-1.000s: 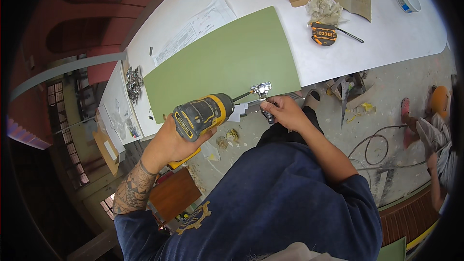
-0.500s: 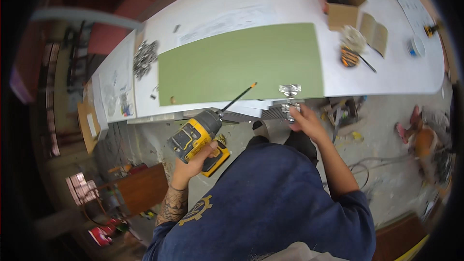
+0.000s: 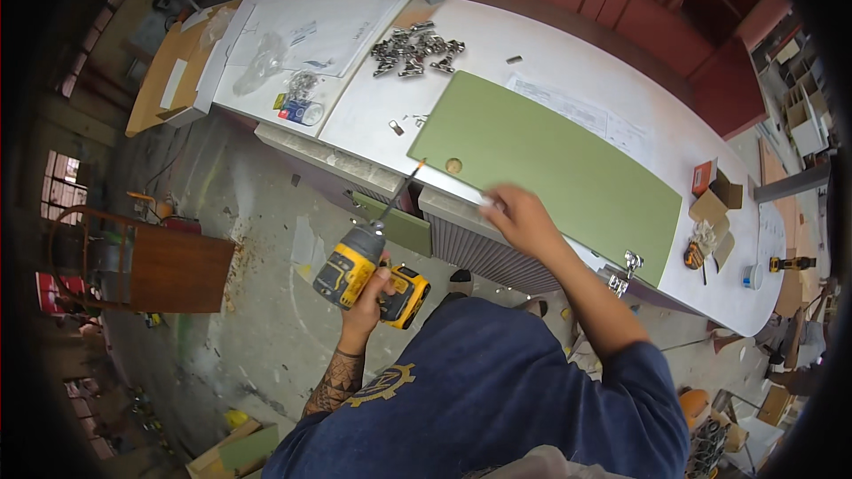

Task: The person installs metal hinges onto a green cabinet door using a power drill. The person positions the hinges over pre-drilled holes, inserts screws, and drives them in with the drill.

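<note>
My left hand (image 3: 371, 297) grips a yellow and black cordless drill (image 3: 366, 268); its long bit points up toward the near left corner of a green panel (image 3: 550, 155) lying on a white worktable (image 3: 532, 53). My right hand (image 3: 519, 217) rests on the panel's near edge, fingers bent over it, blurred by motion. A round cup hole (image 3: 453, 164) is cut near the panel's left end. A metal hinge (image 3: 626, 268) is mounted at the panel's near edge, further right.
A pile of metal hinges (image 3: 417, 44) lies at the table's far side, with paper sheets (image 3: 319, 27) and plastic bags beside it. Small cardboard boxes (image 3: 714, 204) and a tape measure (image 3: 693, 255) sit at the right end. A wooden chair (image 3: 169, 266) stands on the left floor.
The view swung left along the table. My right hand left the mounted hinge and moved left along the panel's edge. The drill came along, bit now near the cup hole.
</note>
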Tool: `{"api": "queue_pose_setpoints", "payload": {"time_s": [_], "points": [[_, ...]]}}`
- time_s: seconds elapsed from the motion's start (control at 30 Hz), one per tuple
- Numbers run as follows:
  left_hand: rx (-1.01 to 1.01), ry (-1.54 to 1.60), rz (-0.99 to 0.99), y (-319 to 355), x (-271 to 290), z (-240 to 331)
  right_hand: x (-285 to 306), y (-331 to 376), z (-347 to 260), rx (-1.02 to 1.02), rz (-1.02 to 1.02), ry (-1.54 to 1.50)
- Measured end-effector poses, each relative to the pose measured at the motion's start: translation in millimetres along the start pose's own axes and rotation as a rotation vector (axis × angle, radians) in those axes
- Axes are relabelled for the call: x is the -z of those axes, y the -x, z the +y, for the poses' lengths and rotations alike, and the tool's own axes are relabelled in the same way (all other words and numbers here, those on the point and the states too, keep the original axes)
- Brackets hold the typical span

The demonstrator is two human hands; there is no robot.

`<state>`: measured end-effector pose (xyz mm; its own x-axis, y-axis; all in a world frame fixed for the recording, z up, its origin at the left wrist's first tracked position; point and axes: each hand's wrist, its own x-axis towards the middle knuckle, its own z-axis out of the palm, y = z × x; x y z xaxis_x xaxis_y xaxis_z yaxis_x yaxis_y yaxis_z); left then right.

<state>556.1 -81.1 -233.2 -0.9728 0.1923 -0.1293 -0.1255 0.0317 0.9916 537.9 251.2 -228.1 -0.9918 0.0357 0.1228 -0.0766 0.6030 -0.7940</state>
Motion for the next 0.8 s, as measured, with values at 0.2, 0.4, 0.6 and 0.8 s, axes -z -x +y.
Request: {"api": "queue_pose_setpoints", "payload": {"time_s": [0.2, 0.4, 0.6, 0.8], "points": [[0.02, 0.161, 0.197, 16.0, 46.7, -32.2, -80.4, -175.4, 26.5, 0.12, 0.131, 0.39], [0.087, 0.173, 0.295, 44.0, 57.8, -61.3, -104.1, -248.6, 21.1, 0.015, -0.032, 0.743], [0.136, 0.198, 0.284, 53.3, 58.3, -67.8, -117.3, -265.0, 15.4, -0.037, -0.112, 0.924], [0.115, 0.148, 0.172, 26.7, 51.8, -63.1, -108.5, -253.8, 32.8, -0.008, 0.003, 0.848]]}}
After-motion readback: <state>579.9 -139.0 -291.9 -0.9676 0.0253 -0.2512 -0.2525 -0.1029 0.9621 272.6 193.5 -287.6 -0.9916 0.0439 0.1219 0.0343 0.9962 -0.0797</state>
